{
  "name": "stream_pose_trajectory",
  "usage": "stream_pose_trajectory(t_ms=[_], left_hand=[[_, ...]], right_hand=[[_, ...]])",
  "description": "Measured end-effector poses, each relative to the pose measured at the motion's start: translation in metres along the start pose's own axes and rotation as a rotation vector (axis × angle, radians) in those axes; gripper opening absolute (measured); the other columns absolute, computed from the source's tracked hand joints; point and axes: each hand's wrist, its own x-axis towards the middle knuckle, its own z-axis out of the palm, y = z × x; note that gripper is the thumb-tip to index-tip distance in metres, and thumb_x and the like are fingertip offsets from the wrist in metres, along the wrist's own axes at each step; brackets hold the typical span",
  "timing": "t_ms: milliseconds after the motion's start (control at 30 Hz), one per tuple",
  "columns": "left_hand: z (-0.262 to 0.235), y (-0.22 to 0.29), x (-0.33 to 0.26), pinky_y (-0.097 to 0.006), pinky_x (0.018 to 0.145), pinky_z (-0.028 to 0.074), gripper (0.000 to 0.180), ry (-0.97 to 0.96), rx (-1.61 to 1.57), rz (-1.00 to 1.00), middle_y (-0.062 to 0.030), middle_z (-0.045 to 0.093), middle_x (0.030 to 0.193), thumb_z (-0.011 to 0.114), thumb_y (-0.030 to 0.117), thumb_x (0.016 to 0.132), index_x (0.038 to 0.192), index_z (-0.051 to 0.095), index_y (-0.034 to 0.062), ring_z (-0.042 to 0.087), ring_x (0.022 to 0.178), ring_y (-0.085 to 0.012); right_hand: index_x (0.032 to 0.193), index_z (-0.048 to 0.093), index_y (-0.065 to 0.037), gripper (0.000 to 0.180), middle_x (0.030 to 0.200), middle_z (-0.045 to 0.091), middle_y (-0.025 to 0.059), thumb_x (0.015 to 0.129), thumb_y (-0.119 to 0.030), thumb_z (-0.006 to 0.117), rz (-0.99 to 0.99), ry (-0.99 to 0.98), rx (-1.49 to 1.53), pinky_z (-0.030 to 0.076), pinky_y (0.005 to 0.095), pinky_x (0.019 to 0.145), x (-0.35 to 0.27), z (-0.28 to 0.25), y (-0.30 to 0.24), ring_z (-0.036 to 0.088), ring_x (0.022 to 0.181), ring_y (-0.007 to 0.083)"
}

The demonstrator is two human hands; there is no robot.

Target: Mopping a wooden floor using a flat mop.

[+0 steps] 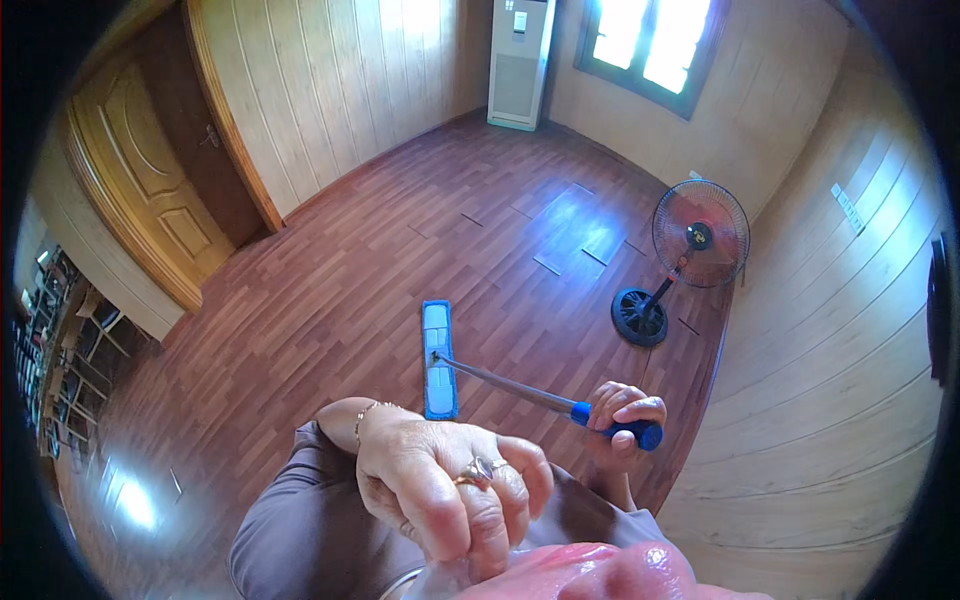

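My right hand point(622, 410) is wrapped round the blue grip at the upper end of a flat mop's metal pole point(515, 387). The pole slants down to the left and meets the mop's long, narrow head point(437, 325), which is pale with a blue fringe and lies flat on the wooden floor. Raised close to the camera at the lower middle is my left hand point(450, 480), wearing rings and a bracelet. Its fingers are curled inward and closed. Something pale and translucent shows below the fingertips; I cannot make out what it is.
A standing fan point(700, 236) on a round black base is at the right, near the wall. A tall white air conditioner point(518, 85) fills the far corner beside a window point(652, 45). At the left are a wooden door point(150, 170) and several chairs point(100, 320). Some floorboards show dark gaps.
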Motion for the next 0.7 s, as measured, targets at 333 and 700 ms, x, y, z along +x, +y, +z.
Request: stream_pose_trajectory(t_ms=[333,700], left_hand=[[0.002,0.008,0.011,-0.045,0.089,0.036,0.016,-0.089,0.573,-0.098,-0.0022,0.060,0.096,0.046,0.019,0.097,0.095,0.060,0.0126,0.056,0.091,-0.0250],[0.007,0.044,0.022,-0.046,0.077,0.052,0.006,0.295,0.702,0.076,-0.0133,0.068,0.089,0.056,0.014,0.095,0.094,0.051,0.0110,0.065,0.085,-0.0319]], right_hand=[[0.086,0.056,-0.005,0.039,0.060,0.056,0.0057,0.077,-0.034,0.079,0.014,0.096,0.048,0.041,0.0306,0.052,-0.003,0.003,-0.003,0.053,0.051,0.0164],[0.086,0.056,-0.005,0.038,0.060,0.056,0.0062,0.077,-0.035,0.077,-0.004,0.072,0.060,0.040,0.0296,0.049,0.003,0.011,-0.003,0.052,0.051,0.0164]])
